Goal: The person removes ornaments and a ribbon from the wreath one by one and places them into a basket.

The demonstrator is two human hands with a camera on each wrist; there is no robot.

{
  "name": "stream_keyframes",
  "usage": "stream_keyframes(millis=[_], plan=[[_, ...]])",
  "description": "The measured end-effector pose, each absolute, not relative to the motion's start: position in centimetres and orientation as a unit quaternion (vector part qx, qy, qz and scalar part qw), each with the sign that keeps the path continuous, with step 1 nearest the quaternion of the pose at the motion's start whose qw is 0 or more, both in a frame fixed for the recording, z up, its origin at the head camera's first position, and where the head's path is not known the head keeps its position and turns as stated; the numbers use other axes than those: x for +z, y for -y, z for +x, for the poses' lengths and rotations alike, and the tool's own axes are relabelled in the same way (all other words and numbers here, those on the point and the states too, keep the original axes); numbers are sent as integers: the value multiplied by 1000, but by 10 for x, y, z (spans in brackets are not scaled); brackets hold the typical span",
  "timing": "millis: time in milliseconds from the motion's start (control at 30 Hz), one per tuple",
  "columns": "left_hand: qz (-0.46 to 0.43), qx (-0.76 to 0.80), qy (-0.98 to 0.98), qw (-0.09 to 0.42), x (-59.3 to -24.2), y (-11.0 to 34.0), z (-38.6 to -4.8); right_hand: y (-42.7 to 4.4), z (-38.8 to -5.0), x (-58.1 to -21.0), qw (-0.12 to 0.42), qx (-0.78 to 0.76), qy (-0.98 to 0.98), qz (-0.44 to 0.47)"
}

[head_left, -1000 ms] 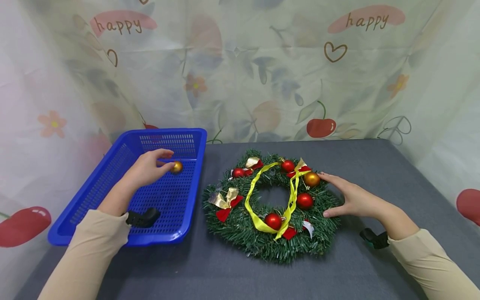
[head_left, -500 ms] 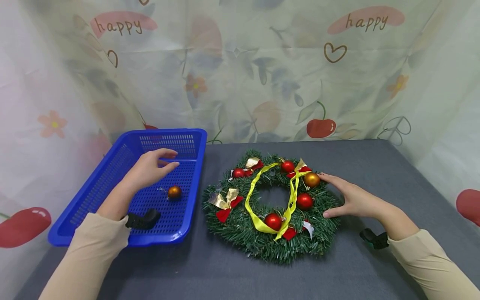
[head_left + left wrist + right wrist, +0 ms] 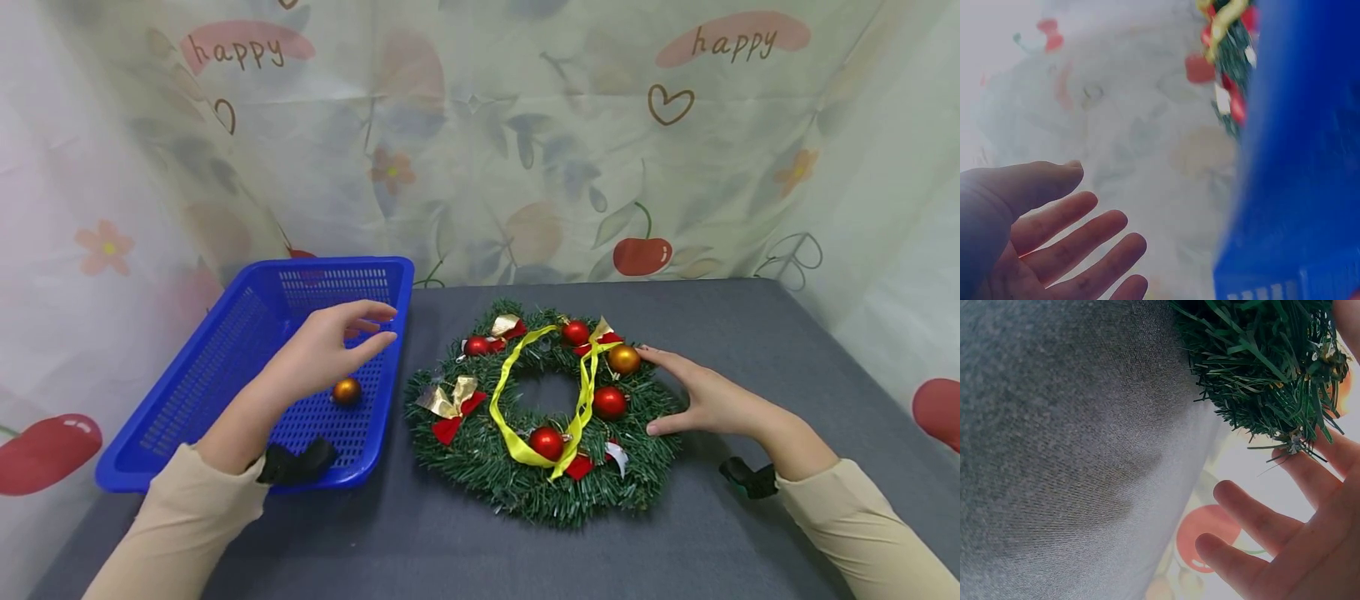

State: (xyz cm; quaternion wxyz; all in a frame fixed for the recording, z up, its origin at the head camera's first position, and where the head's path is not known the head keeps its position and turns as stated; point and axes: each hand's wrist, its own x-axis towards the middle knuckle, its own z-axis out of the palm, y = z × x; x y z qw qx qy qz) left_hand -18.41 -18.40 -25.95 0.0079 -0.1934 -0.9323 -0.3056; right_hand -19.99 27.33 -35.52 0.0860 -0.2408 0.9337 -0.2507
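Observation:
My left hand (image 3: 326,346) hangs over the right part of the blue plastic basket (image 3: 120,477) and holds nothing; its fingers are spread in the left wrist view. Below it in the basket lies a gold ball ornament (image 3: 347,392). The green wreath (image 3: 480,467) lies flat on the table, with red balls (image 3: 609,402), bows (image 3: 450,398) and a loop of yellow ribbon (image 3: 517,446). At the wreath's right edge, my right hand (image 3: 708,396) touches the greenery with extended fingers. Its fingertips are beside a second gold ball (image 3: 624,359) on the wreath.
A dark grey cloth covers the table (image 3: 480,554). Patterned curtains (image 3: 465,125) close off the back and both sides. The basket's right wall stands a short way left of the wreath.
The gold ball dropped from my left hand into the basket and shifted slightly. My left hand then moved right, toward the basket's right rim. My right hand and the wreath stayed still.

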Motion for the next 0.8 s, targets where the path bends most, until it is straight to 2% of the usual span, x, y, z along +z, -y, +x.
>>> stream_keyframes(millis=[333,800], plan=[[-280,-308,908,37,-264,139,-149,-274,-200,-356,87,-252,-934,-240],[-382,-329,863,3,-302,94,-127,-274,-199,-356,90,-253,-933,-238]])
